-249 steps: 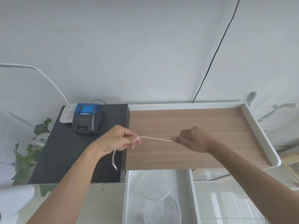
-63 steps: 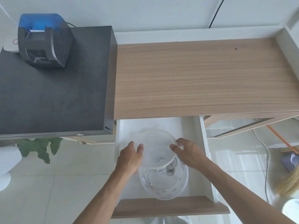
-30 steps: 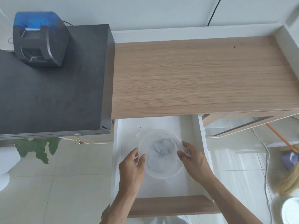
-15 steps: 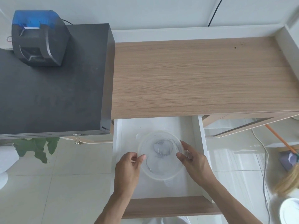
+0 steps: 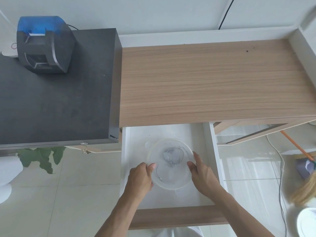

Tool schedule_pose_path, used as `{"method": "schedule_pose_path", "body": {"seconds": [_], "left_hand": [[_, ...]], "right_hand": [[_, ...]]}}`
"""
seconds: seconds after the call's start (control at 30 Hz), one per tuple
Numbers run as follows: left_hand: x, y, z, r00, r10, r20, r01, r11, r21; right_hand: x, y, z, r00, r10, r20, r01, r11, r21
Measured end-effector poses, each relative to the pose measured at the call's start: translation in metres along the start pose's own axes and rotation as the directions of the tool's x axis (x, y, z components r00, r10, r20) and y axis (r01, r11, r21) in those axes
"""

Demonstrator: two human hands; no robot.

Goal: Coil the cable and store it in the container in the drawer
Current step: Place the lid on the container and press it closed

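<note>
From the head view, a pale tiled floor runs beneath a wood-grain desk top [image 5: 213, 79], with a black cabinet top [image 5: 56, 100] to its left carrying a small grey-and-blue printer [image 5: 42, 45]. Below the desk edge a white drawer [image 5: 125, 151] stands pulled open.

In the drawer sits a round, clear plastic container [image 5: 171, 165] with its lid [image 5: 181, 148] laid over it. The cable [image 5: 171, 156] lies inside, seen hazily through the plastic as a loose coil with one thin strand curving toward the near-left wall.

The left hand [image 5: 140, 180] rests at the container's left rim, thumb on the lid edge and fingers curled below. The right hand [image 5: 203, 173] grips the right rim, fingers spread around it. Whether the lid is fully seated I cannot tell.

The container looks light, thin-walled and slick, likely to slide or flex, so pressing evenly at opposite rim points seems best. The cable is soft and springy; coiled flat, it has no clear long axis, its loops lying level with the drawer floor.
</note>
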State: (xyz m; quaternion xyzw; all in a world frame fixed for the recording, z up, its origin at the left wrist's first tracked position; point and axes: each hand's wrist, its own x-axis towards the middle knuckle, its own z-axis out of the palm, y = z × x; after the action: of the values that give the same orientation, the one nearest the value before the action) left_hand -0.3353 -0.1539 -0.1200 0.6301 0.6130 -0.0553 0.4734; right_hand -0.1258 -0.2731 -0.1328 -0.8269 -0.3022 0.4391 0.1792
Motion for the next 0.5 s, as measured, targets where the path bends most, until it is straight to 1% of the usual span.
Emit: {"method": "schedule_pose_path", "body": {"seconds": [0.03,0.1,0.13,0.2,0.23,0.27,0.33,0.43,0.47,0.5], "left_hand": [[0.0,0.001,-0.003,1.0,0.008,0.024,-0.008,1.0,-0.015],[0.002,0.007,-0.01,0.997,0.016,0.074,-0.018,0.999,0.03],[0.003,0.009,-0.012,0.994,0.02,0.111,-0.027,0.998,0.058],[0.004,0.015,-0.018,0.983,0.044,0.176,-0.064,0.992,0.109],[0.006,0.016,-0.021,0.978,0.048,0.201,-0.072,0.991,0.111],[0.006,0.018,-0.024,0.973,0.051,0.224,-0.076,0.992,0.102],[0.008,0.022,-0.029,0.962,0.043,0.269,-0.068,0.994,0.084],[0.012,0.022,-0.034,0.947,0.002,0.32,-0.022,0.998,0.06],[0.013,0.023,-0.034,0.945,-0.003,0.328,-0.017,0.998,0.056],[0.012,0.023,-0.034,0.944,-0.004,0.329,-0.014,0.998,0.054]], "right_hand": [[0.0,0.0,0.0,1.0,-0.009,0.007,0.009,1.0,-0.004],[-0.001,0.001,-0.004,0.998,-0.048,0.034,0.048,0.999,0.011],[-0.004,0.002,-0.007,0.994,-0.083,0.078,0.082,0.997,0.009],[-0.011,0.005,-0.01,0.96,-0.148,0.238,0.16,0.986,-0.035],[-0.014,0.007,-0.009,0.943,-0.156,0.294,0.191,0.977,-0.095],[-0.015,0.009,-0.008,0.939,-0.151,0.308,0.209,0.964,-0.166],[-0.014,0.014,-0.001,0.956,-0.158,0.246,0.223,0.938,-0.266],[-0.012,0.019,0.009,0.962,-0.245,0.122,0.273,0.878,-0.394],[-0.012,0.02,0.012,0.963,-0.251,0.099,0.269,0.863,-0.428],[-0.011,0.021,0.013,0.965,-0.247,0.087,0.26,0.866,-0.427]]}}
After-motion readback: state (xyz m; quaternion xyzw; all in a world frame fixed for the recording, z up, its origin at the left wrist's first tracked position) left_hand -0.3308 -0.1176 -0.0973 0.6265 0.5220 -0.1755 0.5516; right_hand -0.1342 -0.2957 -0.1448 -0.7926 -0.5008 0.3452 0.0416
